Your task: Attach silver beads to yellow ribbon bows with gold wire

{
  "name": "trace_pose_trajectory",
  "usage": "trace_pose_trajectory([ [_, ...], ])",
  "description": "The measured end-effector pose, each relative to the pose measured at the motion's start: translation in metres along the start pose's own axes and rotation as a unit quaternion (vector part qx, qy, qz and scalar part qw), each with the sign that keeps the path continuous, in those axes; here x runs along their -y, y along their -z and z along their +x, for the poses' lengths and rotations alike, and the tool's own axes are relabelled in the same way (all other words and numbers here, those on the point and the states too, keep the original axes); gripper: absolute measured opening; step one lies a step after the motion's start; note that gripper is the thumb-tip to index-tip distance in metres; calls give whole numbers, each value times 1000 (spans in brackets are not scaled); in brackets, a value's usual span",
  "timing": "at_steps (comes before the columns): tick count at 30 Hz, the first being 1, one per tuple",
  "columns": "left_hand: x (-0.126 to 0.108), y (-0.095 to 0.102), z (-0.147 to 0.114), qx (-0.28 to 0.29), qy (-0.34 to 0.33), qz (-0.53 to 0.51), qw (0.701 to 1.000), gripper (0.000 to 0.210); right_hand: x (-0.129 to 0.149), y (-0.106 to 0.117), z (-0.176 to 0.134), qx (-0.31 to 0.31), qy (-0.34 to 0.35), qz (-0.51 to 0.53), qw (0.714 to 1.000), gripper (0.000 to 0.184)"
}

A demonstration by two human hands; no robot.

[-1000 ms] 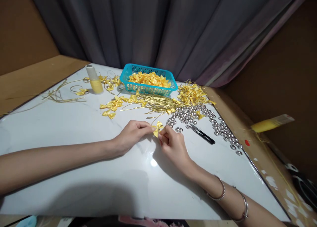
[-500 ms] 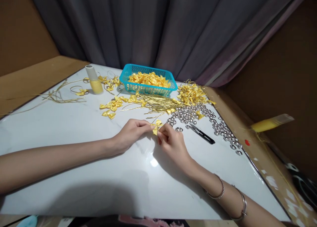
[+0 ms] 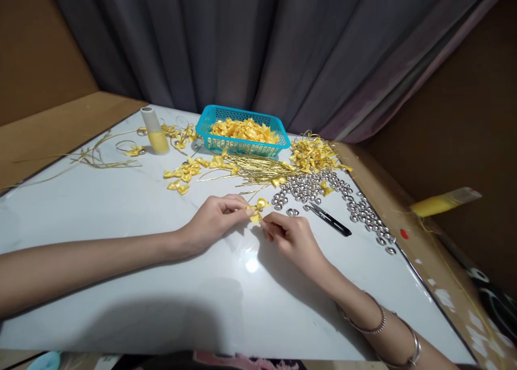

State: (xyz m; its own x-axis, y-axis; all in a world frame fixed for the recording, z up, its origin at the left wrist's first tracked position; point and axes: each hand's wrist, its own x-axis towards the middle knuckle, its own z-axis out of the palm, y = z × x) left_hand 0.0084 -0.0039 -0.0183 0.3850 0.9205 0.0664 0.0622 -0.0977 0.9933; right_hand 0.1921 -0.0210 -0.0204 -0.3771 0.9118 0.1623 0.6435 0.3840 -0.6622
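A small yellow ribbon bow (image 3: 262,203) is pinched between the thumb and fingers of my left hand (image 3: 213,222), just above the white tabletop. A shiny silver bit shows near the bow's middle. My right hand (image 3: 298,242) is closed in a pinch at the bow's lower right edge; whatever its fingertips hold is too small to make out. Beyond the hands lie a bundle of gold cords (image 3: 262,168) and a spread of silver beads (image 3: 305,187). Black thread snips (image 3: 331,221) rest to the right of my right hand.
A turquoise basket (image 3: 242,148) of yellow bows stands at the back. Finished-looking bows with cord (image 3: 313,152) are heaped beside it. At the left stands a yellow thread spool (image 3: 156,138); another thread spool (image 3: 440,202) is at the right, past the table edge. Loose bows (image 3: 186,170) lie mid-table.
My right hand has moved slightly right and down, away from the bow's middle. More of the bow now shows, turned a little in my left hand.
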Motion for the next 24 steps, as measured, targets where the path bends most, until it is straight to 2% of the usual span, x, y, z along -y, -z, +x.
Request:
trace_pose_trajectory([
  [7, -1, -1, -2, -6, -13, 5, 1000, 18, 0, -7, 1, -55, 24, 3, 998, 17],
  [12, 4, -1, -3, 1, -29, 9, 1000, 18, 4, -11, 1, -69, 18, 14, 997, 17],
  [15, 5, -1, -2, 0, -40, 24, 999, 18, 6, -9, 2, -50, -5, 19, 999, 18],
  [20, 5, 0, -1, -6, -53, 39, 998, 18, 6, -3, 2, 35, -5, 26, 999, 22],
  [24, 5, 0, 0, -2, -57, 38, 998, 18, 4, -2, 0, 29, 29, 13, 999, 22],
])
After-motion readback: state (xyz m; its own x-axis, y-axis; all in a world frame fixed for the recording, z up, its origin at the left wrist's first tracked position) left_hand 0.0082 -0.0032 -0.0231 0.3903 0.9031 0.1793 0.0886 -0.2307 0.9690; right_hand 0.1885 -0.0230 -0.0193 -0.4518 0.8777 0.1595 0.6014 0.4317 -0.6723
